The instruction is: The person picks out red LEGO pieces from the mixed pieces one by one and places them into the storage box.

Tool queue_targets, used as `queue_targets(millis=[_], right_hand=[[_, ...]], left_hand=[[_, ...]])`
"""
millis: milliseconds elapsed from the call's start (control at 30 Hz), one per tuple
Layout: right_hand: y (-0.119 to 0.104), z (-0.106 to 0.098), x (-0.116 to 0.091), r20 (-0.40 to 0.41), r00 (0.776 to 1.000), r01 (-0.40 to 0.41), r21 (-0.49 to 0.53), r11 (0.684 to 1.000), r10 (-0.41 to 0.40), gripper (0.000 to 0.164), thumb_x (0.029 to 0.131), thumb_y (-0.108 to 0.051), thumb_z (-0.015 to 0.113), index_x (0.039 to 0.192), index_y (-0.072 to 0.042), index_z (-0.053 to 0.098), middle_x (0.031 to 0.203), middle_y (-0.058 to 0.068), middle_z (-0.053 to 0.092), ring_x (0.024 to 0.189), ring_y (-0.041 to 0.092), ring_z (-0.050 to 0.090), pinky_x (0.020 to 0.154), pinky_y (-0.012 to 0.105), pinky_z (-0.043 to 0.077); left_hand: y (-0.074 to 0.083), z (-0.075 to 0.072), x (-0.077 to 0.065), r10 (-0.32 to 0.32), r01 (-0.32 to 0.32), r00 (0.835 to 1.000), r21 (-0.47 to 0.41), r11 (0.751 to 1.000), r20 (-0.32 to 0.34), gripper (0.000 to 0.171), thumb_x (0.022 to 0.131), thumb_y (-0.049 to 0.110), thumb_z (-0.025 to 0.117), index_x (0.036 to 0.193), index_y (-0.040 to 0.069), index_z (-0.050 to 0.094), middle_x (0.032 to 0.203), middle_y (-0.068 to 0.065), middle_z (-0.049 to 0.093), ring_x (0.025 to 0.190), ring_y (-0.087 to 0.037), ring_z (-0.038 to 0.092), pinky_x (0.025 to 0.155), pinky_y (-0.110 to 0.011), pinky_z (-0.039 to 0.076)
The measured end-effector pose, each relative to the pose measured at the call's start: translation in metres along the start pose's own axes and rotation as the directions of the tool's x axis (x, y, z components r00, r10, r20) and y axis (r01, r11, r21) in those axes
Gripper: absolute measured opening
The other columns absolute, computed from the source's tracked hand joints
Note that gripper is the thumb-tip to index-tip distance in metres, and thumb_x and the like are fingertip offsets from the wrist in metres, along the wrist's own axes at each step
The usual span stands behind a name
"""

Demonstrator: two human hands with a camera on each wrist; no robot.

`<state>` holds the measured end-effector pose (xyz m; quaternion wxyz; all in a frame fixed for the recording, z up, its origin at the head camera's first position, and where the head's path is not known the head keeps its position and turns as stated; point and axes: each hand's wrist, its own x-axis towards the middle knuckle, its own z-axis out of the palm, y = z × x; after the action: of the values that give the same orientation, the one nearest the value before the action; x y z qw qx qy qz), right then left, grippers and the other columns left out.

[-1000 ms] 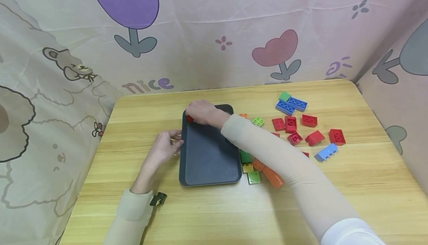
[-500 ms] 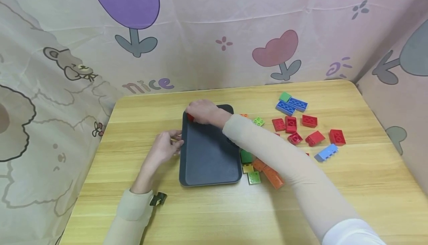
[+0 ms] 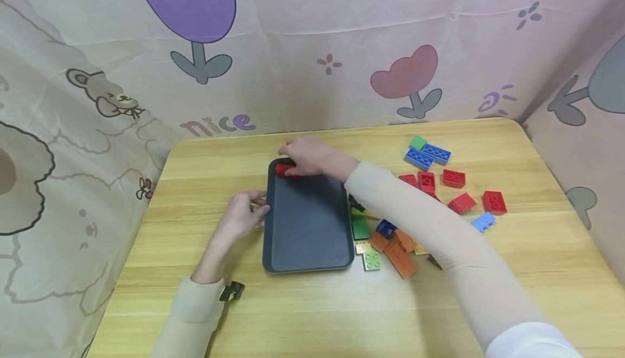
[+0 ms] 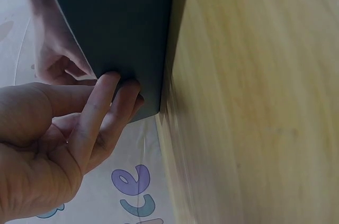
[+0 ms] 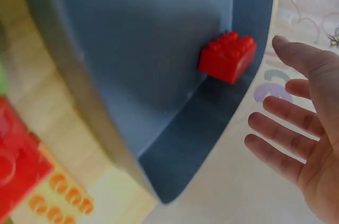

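Observation:
A dark grey rectangular tray [image 3: 310, 228] lies on the wooden table. In its far left corner sits a red toy brick [image 5: 228, 59], studs up, close to the walls; in the head view my right hand [image 3: 312, 155] partly covers it. The right wrist view shows that hand just beyond the tray rim, fingers apart from the brick and holding nothing. At the tray's left side, my left hand [image 3: 239, 217] rests its extended fingertips [image 4: 108, 81] against the outer wall.
Several loose bricks in orange, green and yellow lie right of the tray, with an orange brick [image 3: 400, 259] among them. Farther right are red bricks [image 3: 453, 178] and blue bricks [image 3: 419, 158]. A small black object [image 3: 231, 291] lies by the left sleeve. A patterned cloth [image 3: 303, 92] hangs behind the table.
My right hand has let go of the red brick and shifted right and slightly back, uncovering it in the tray corner. The left hand stays at the tray's side.

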<state>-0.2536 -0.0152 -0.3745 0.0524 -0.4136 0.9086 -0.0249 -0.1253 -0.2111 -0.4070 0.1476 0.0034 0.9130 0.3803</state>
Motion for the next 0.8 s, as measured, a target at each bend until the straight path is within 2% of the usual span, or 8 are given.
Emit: queue_targets(millis=[100,233,433,633,800], right_hand=[[0.007,-0.005,-0.007,-0.006,0.999,-0.05,-0.014,0.999,0.05,0.064,0.085,-0.056,0.065,0.137,-0.019,0.055,0.127,0.006,0.061,0.112,0.024,0.062,0.093,0.043,0.054],[0.015,-0.012,-0.016,-0.027,0.995,-0.102,-0.018,0.995,0.101,0.074,0.081,-0.067,0.063,0.139,-0.023,0.053,0.132,0.005,0.059,0.116,0.025,0.061,0.088,0.044,0.056],[0.023,-0.019,-0.03,-0.074,0.993,-0.097,-0.02,0.995,0.095,0.083,0.078,-0.074,0.059,0.142,-0.022,0.049,0.138,0.009,0.056,0.117,0.028,0.061,0.088,0.042,0.057],[0.033,-0.023,-0.046,-0.119,0.988,-0.103,0.002,0.995,0.102,0.09,0.076,-0.076,0.059,0.148,-0.026,0.039,0.136,0.007,0.054,0.109,0.024,0.061,0.076,0.037,0.058],[0.045,-0.026,-0.062,-0.147,0.981,-0.128,0.021,0.992,0.13,0.087,0.076,-0.077,0.058,0.147,-0.03,0.039,0.134,0.005,0.053,0.107,0.022,0.061,0.066,0.034,0.055]], left_hand=[[0.0,0.0,0.0,-0.013,0.013,1.0,-0.001,1.0,0.005,0.043,0.093,0.005,0.061,0.135,-0.001,0.053,0.113,-0.019,0.066,0.074,-0.016,0.067,0.066,-0.035,0.062],[0.0,0.001,0.001,-0.02,0.02,1.0,0.0,1.0,0.005,0.043,0.093,0.006,0.061,0.135,-0.001,0.053,0.114,-0.02,0.066,0.075,-0.017,0.067,0.067,-0.034,0.062],[0.0,0.001,0.0,-0.028,0.028,1.0,0.003,1.0,0.009,0.043,0.094,0.006,0.06,0.136,-0.001,0.053,0.115,-0.02,0.065,0.076,-0.017,0.067,0.067,-0.033,0.062],[-0.001,0.002,0.0,-0.022,0.022,1.0,0.004,1.0,0.002,0.043,0.094,0.006,0.061,0.135,-0.002,0.053,0.115,-0.02,0.065,0.076,-0.017,0.068,0.066,-0.032,0.062],[-0.001,0.002,0.0,-0.018,0.018,1.0,-0.005,1.0,0.001,0.043,0.094,0.005,0.061,0.135,-0.002,0.053,0.114,-0.02,0.065,0.075,-0.016,0.068,0.066,-0.032,0.062]])
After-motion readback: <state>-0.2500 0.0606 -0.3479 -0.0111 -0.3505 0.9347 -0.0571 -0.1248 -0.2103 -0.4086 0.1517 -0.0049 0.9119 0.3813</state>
